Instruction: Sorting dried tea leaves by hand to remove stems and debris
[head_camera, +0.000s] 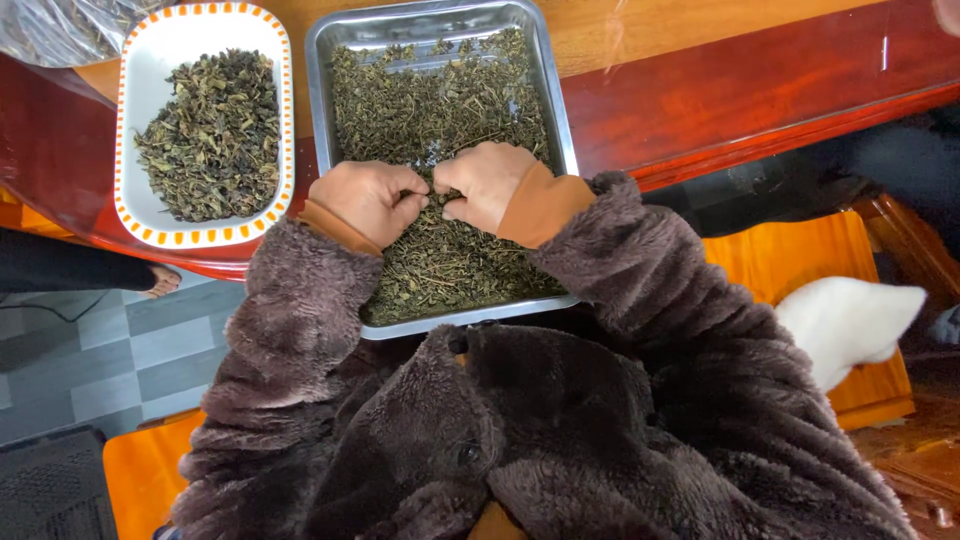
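A metal tray lies in front of me on a red-brown table, filled with dried green tea leaves and stems. Both hands rest on the leaves in the middle of the tray, fingertips almost touching. My left hand is curled with its fingers pinched on bits of leaf. My right hand is curled the same way and pinches leaves too. What sits between the fingertips is too small to make out. Brown fluffy sleeves cover both arms.
A white oblong dish with an orange-dotted rim holds a heap of darker dried leaves, left of the tray. A clear plastic bag lies at the far left corner. Orange seats stand below; another person's foot shows on the tiled floor.
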